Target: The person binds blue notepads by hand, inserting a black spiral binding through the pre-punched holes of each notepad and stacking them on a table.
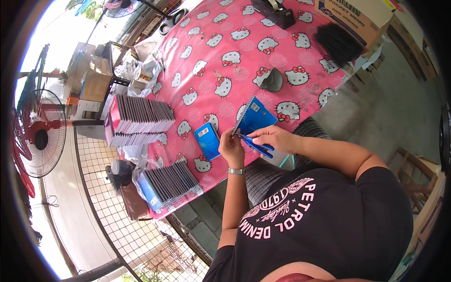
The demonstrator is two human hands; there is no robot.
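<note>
My right hand is closed round blue-handled pliers. Their jaws meet the lower corner of a blue spiral notebook, at the end of its wire binding. Pinching that same corner is my left hand, with a metal watch on its wrist. The notebook is tilted at the table's near edge; my fingers hide the coil end. Just left of it, a second blue spiral notebook lies flat on the pink patterned tablecloth.
Spiral notebooks stand in a tall stack and a blue-covered stack at the left. A grey-green lump, a black tape dispenser and a pile of black coils lie farther off. A fan stands left.
</note>
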